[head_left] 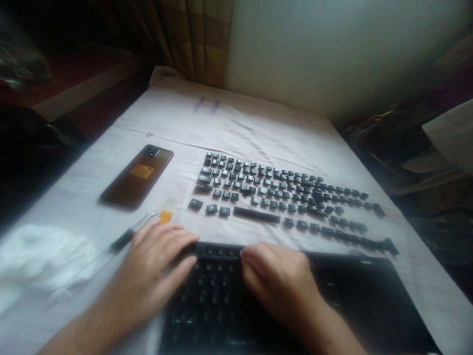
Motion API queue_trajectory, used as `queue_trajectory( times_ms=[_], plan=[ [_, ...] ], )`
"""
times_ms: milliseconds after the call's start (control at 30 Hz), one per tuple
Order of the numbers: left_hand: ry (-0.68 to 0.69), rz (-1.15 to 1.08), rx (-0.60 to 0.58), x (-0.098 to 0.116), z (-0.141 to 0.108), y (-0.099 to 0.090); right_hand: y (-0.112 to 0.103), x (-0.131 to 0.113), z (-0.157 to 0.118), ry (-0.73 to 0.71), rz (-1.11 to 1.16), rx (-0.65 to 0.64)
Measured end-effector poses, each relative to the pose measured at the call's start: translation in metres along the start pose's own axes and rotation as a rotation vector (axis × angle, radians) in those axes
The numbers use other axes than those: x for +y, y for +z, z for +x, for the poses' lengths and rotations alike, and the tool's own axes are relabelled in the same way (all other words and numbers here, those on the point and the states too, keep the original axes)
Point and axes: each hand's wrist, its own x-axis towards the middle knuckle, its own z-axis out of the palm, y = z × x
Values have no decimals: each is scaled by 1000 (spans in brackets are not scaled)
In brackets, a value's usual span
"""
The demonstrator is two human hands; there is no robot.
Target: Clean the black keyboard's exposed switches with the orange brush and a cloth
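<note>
Head view: we have the keyboard (218,296) at the near side of the table, lying under and between our hands, its loose keycaps (244,188) laid out in rows just beyond. Left hand (155,261): fingers extended, unclenched, index and thumb near the keyboard's left far corner; firm contact not certain. Right hand (284,268): curled like a loose fist over the far edge, fingertips mostly hidden; we cannot tell whether it pinches anything. Phone (138,175) left of the caps, well apart from the keyboard.

Handling, our judgement: stiff plastic, fairly light, smooth enough to slide on cloth. Exposed key posts look the fragile part. Best hold: frame rim at the corners, clear of the posts.
</note>
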Motion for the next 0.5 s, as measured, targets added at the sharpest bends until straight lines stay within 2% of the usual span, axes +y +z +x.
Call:
queue_trajectory(
  times_ms=[167,500],
  plan=[
    [1,7,0,-1,-1,0,-2,2,1,22,22,24],
    [31,31,10,-4,-1,-1,-29,24,-1,99,49,119]
  ],
)
